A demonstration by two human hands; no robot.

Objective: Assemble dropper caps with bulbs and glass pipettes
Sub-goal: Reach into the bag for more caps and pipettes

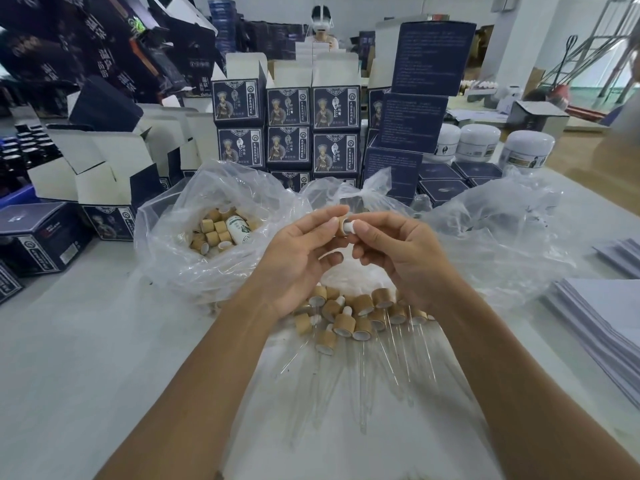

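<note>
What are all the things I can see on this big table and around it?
wooden cap: one, tan, pinched between both hands above the table
white bulb: one, white, poking from that cap
finished droppers: many, tan caps with clear glass pipettes, heaped under the hands
bag of caps: one, clear plastic, left of the hands, full of tan caps
small bottle: one, white with green print, lying in that bag
empty-looking bag: one, clear, right of the hands
printed boxes: many, dark blue, stacked behind
jars: three, white, back right
paper stacks: two, white, right edge
table: one, pale grey
left hand: one, holding the cap
right hand: one, pinching the bulb
</note>
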